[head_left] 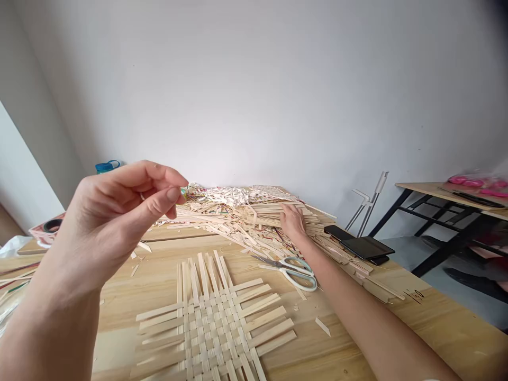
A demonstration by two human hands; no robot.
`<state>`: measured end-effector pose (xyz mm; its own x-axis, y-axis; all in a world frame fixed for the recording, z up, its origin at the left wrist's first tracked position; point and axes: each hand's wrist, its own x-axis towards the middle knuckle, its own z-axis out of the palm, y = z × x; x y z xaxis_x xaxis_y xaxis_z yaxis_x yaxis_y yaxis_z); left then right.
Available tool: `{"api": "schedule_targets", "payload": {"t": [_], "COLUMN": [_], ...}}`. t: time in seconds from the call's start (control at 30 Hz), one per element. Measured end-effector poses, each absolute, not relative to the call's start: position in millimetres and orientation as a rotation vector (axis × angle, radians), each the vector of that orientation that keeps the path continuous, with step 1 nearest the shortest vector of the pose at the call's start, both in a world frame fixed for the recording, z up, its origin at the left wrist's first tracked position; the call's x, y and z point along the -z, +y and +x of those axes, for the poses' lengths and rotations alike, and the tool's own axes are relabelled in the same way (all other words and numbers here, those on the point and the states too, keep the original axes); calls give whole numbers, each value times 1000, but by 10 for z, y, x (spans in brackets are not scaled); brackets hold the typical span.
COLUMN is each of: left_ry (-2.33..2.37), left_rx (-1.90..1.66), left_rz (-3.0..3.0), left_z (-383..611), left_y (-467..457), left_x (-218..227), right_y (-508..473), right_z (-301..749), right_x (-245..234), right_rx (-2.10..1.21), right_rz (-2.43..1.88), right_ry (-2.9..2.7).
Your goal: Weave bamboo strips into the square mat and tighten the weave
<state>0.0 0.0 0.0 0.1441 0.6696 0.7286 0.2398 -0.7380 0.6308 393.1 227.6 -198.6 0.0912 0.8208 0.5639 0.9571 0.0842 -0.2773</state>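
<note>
My left hand is raised at the left, well above the table. Its fingers are half bent, with a gap between index finger and thumb and nothing visible between them. My right hand reaches far across the table onto a stack of thin wooden strips, its fingers bent down around the strips at the edge. How many strips it grips cannot be made out. In front of me lies a woven mat of pale wooden strips, flat, with loose strip ends sticking out on its sides.
Scissors with white and pale blue handles lie beside my right forearm. A black tablet rests near the table's right side. Strip offcuts spread along the back. A blue-lidded bottle and a tape roll stand left; another table stands right.
</note>
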Motion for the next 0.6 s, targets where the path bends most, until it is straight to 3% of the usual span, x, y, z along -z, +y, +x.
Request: {"api": "schedule_targets", "payload": {"t": [0.6], "left_ry": [895], "left_rx": [-1626], "left_rz": [2049], "left_z": [4], "left_y": [93], "left_x": [51], "right_y": [2182], "right_z": [4092], "right_x": [2013], "right_rx": [307], "right_rz": [-1999], "right_ry": [-1791]}}
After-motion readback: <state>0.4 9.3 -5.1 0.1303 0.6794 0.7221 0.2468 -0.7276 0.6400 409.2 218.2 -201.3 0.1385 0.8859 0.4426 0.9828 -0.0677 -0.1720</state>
